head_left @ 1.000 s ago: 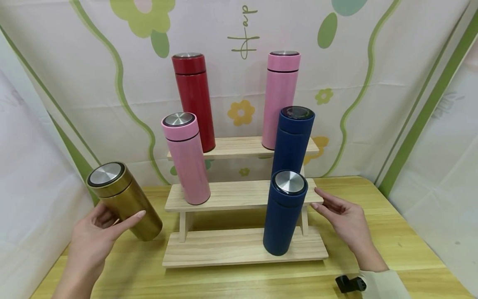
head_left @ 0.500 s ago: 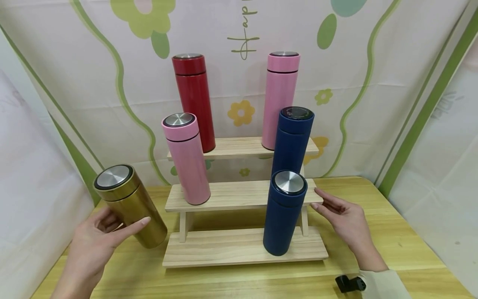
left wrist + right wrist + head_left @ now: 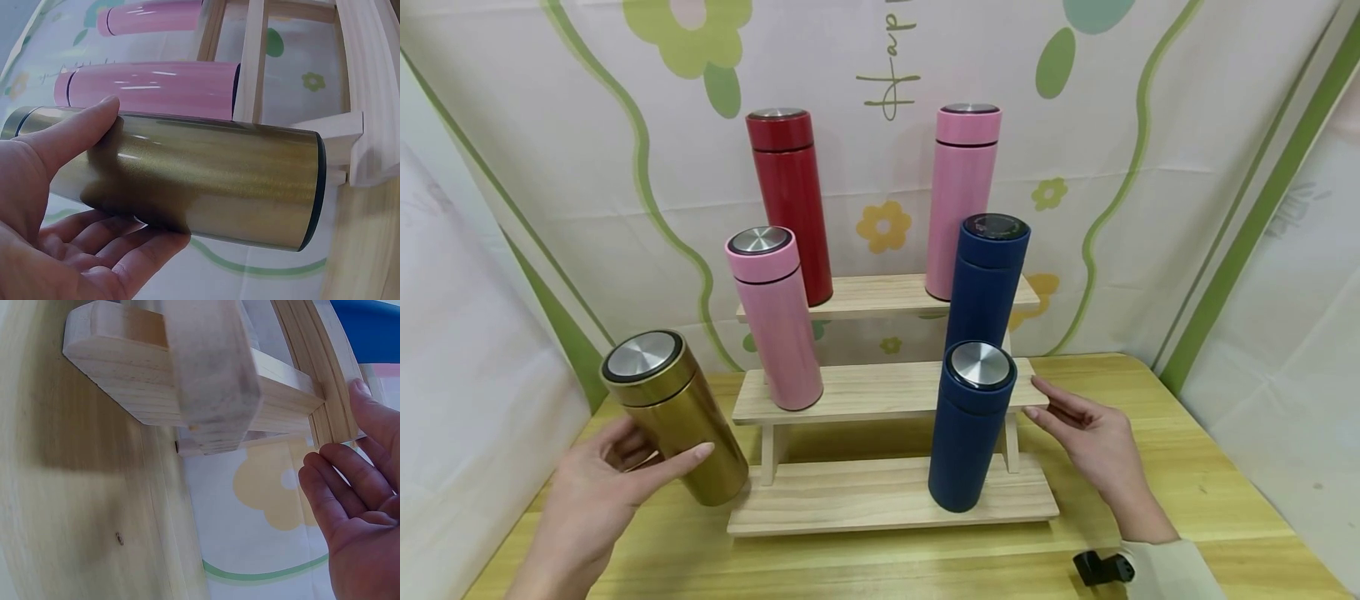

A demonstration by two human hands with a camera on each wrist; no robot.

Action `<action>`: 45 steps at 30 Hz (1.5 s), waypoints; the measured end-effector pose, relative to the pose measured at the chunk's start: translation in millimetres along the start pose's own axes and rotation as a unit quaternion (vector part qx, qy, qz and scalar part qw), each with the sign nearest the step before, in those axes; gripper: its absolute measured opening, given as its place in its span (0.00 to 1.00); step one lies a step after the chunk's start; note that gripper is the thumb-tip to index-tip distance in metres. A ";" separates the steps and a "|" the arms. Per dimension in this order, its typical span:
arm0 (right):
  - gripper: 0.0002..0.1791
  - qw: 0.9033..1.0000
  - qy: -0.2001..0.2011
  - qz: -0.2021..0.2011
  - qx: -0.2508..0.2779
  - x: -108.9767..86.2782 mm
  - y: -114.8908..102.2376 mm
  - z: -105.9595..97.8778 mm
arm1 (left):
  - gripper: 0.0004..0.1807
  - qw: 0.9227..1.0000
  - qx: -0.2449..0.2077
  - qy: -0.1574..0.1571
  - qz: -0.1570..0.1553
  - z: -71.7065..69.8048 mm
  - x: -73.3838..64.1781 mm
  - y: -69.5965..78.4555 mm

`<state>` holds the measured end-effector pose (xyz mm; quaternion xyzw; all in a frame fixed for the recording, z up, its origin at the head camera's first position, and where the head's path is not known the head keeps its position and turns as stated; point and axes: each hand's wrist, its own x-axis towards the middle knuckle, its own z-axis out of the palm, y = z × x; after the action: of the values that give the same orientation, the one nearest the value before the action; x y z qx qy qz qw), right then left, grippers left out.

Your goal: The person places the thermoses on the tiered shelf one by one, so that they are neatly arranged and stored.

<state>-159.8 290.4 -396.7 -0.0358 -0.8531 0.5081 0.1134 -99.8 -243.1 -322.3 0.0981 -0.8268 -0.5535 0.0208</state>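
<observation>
My left hand (image 3: 598,492) grips a gold thermos bottle (image 3: 688,417) around its side, thumb in front and fingers behind. The bottle leans, its steel-topped lid toward the left, and its base overlaps the left end of the stand's bottom shelf in the head view. At the other side, my right hand (image 3: 1093,442) pinches the right end of the middle shelf (image 3: 334,375) of a three-tier wooden stand (image 3: 880,387). A dark blue thermos (image 3: 970,442) stands upright on the bottom shelf, toward the right.
On the middle shelf stand a pink thermos (image 3: 778,333) at left and another blue thermos (image 3: 988,283) at right. The top shelf bears a red thermos (image 3: 790,208) and a second pink thermos (image 3: 962,200). Behind hangs a flowered cloth (image 3: 880,167); the stand rests on a wooden table (image 3: 880,575).
The left hand has carried the gold thermos to the right and slightly nearer, up to the bottom shelf's left end. The right hand stays at the middle shelf.
</observation>
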 end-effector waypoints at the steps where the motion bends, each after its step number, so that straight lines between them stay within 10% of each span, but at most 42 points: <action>1: 0.32 1.000 0.000 0.000 0.000 0.1 0.2 0.0 | 0.42 1.000 0.001 -0.002 -0.001 0.8 -0.1 0.3; 45: 0.33 1.000 0.001 0.014 -0.009 0.3 -0.4 -0.4 | 0.40 0.996 -0.051 -0.054 0.045 86.4 -15.5 30.1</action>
<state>-160.0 290.7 -396.0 -0.0495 -0.8568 0.5021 0.1065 -101.2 -150.5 -326.9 0.0297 -0.8008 -0.5981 0.0057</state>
